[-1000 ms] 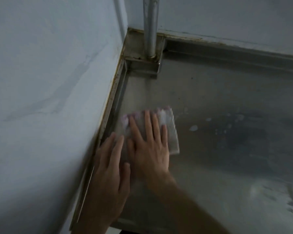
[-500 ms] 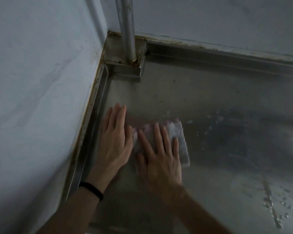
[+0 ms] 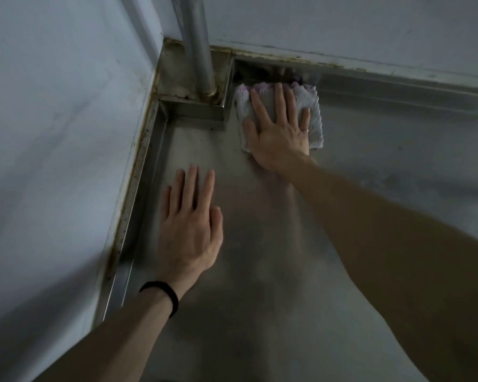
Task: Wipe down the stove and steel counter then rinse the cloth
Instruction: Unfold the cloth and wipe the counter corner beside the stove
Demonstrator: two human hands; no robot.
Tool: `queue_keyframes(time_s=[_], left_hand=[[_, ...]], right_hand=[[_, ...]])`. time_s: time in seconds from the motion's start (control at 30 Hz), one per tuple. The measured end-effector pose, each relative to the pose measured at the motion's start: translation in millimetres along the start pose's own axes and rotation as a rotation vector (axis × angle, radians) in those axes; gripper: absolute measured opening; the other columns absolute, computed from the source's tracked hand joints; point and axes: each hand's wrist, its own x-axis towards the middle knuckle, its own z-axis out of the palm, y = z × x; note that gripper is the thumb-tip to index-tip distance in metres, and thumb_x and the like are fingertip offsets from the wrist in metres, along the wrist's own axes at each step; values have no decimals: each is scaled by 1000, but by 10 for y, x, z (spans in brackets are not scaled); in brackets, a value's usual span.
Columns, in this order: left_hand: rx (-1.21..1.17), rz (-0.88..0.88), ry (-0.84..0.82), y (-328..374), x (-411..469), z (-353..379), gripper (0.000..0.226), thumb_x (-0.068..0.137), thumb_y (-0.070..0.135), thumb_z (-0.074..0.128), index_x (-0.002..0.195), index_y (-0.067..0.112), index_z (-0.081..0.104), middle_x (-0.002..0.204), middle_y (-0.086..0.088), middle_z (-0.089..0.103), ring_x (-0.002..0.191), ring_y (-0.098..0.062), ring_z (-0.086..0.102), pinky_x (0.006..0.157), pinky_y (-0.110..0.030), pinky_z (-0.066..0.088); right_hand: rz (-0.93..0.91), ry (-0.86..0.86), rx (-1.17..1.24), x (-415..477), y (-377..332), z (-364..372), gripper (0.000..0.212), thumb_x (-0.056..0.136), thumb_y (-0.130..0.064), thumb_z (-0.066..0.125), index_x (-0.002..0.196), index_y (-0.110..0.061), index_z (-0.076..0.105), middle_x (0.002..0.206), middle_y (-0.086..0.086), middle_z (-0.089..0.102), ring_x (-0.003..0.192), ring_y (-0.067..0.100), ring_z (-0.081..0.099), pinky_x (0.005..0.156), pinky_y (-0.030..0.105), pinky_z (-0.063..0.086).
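The right hand [image 3: 280, 133] lies flat with fingers spread wide, pressing the cloth [image 3: 313, 121] onto the counter [image 3: 370, 166] — grasping nothing, just bearing down. The cloth sits against the back rim, just right of the corner block where the pipe [image 3: 198, 51] stands. The left hand [image 3: 189, 227] rests open, palm down on bare steel near the left wall [image 3: 61, 119] — well apart from the cloth, a black band [image 3: 163, 292] at its wrist.
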Motion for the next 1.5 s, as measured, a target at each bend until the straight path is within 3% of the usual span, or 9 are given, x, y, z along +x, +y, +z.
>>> queue_keyframes(time_s=[0.23,0.4,0.5,0.67,0.97,1.13,1.3,1.4,1.5], left_hand=[[39,3,-64,45,-8,-119,62,110,36,31,168,19,15,175,-13,8,163,-32,5,130,-55,16],[9,11,-24,48,3,-104,67,104,38,34,167,18,20,174,-15,15,162,-35,9,129,-57,18],[17,12,0,46,9,-83,67,104,38,36,167,18,21,174,-16,17,162,-36,10,128,-58,20],[10,17,27,56,12,-32,66,105,39,33,166,17,21,174,-17,16,161,-37,11,129,-57,17],[24,16,91,25,29,31,68,101,38,38,165,21,24,173,-14,21,159,-37,17,127,-54,20],[51,21,93,12,34,34,68,101,39,38,165,20,26,172,-15,23,158,-38,19,126,-57,24],[46,3,83,27,40,30,66,102,39,34,164,20,27,172,-14,22,159,-38,18,126,-56,23],[40,-1,81,11,33,53,67,100,40,35,164,22,26,172,-12,21,159,-37,18,126,-56,24],[48,9,67,2,37,66,68,101,43,32,165,23,23,173,-11,19,159,-36,16,126,-57,24]], right_hand=[[39,44,62,-1908,-276,365,63,104,-53,30,163,-42,11,174,4,0,161,24,-8,125,64,11],[199,-23,28,-3472,-327,668,73,81,-53,55,152,-44,41,167,8,31,154,28,29,116,62,28],[154,-41,43,-3315,-240,593,72,84,-54,53,154,-44,40,167,8,30,155,28,25,116,62,25],[104,-21,77,-2093,151,264,67,100,-58,35,162,-47,11,174,4,0,160,27,-7,126,62,1],[100,-25,42,-111,737,-204,65,102,-61,19,162,-45,0,173,3,-13,159,26,-16,123,66,-8],[111,16,51,-688,562,-130,63,105,-54,25,163,-42,4,174,3,-10,160,25,-14,124,66,-1],[131,18,39,-2386,251,287,66,102,-54,37,163,-43,14,174,5,3,161,24,-8,123,66,13],[175,-10,29,-3390,139,522,69,89,-53,53,156,-41,39,169,10,25,159,30,17,112,71,33],[165,-57,14,-3593,164,580,78,77,-54,60,152,-44,43,166,9,33,153,29,28,111,69,34]])
